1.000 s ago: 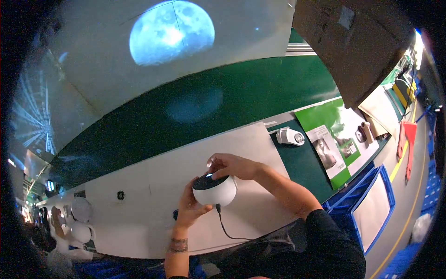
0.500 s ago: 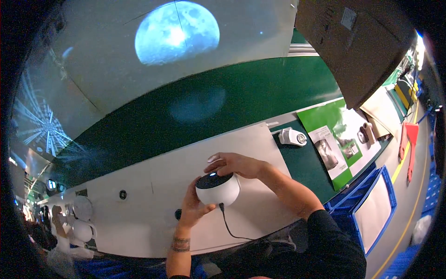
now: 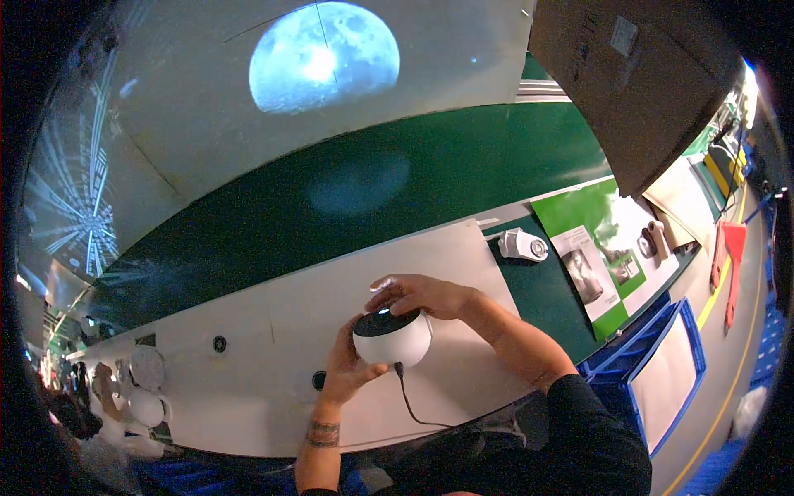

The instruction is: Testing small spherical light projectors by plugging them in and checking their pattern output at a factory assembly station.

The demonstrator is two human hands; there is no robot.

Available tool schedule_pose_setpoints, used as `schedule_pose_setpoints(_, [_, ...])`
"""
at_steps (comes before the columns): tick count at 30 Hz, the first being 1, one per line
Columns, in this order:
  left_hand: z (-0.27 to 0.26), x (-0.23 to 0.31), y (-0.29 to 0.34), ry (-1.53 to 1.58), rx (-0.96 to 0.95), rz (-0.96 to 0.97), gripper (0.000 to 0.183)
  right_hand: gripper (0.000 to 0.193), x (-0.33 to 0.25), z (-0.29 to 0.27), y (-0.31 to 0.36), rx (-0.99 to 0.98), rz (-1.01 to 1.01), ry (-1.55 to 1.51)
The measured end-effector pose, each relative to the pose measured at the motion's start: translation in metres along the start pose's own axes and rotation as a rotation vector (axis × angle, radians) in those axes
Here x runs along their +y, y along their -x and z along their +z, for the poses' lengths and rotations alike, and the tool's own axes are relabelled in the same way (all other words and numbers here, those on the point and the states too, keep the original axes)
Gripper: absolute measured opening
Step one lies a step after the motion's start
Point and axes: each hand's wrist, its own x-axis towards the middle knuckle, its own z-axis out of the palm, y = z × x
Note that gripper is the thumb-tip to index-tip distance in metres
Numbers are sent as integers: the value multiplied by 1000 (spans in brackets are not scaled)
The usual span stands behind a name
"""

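A rounded white projector (image 3: 395, 345) with a black top sits above the white tabletop, a small light glowing in its top. A black cable (image 3: 404, 397) is plugged into its near side. My left hand (image 3: 343, 364) is closed round its left side, the thumb under the near edge. Across the black top lies my right hand (image 3: 422, 295), its fingers bent over the far rim and the fingertips lit; part of its grip is hidden. A bright moon image (image 3: 325, 58) shows on the pale wall beyond.
Two small dark round pieces lie on the table, one of them a black disc (image 3: 219, 344). To the right are a white device (image 3: 523, 245), a green printed sheet (image 3: 608, 314), a blue crate (image 3: 691, 331) and a large brown carton (image 3: 620, 74). White round units (image 3: 147, 408) stand at far left.
The projector and both hands have shifted slightly to the right. On the wall the moon image has moved a little to the right too.
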Motion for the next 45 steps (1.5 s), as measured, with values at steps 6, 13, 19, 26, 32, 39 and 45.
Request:
schedule_pose_setpoints(6, [1,-2,-1,31,3,2,98,43,-1,1,-1,17,2,1])
schedule_pose_setpoints(13, [0,-3,1,12,15,-10,100,41,1,3,2,41,-18,-37])
schedule_pose_setpoints(19, [-2,-6,1,-39,19,-20,103,46,3,-1,-2,-12,-12,155])
schedule_pose_setpoints(26, [-1,-4,1,-50,32,-34,102,46,5,-4,-2,40,-7,129])
schedule_pose_setpoints(32, [-1,-4,1,-45,28,-44,101,44,3,-5,-1,-19,4,31])
schedule_pose_setpoints(39, [-1,-4,2,-68,28,-18,100,43,6,-2,-2,1,-21,23])
schedule_pose_setpoints(45, [2,-2,1,-17,24,-18,100,41,1,-3,-2,-11,-13,-41])
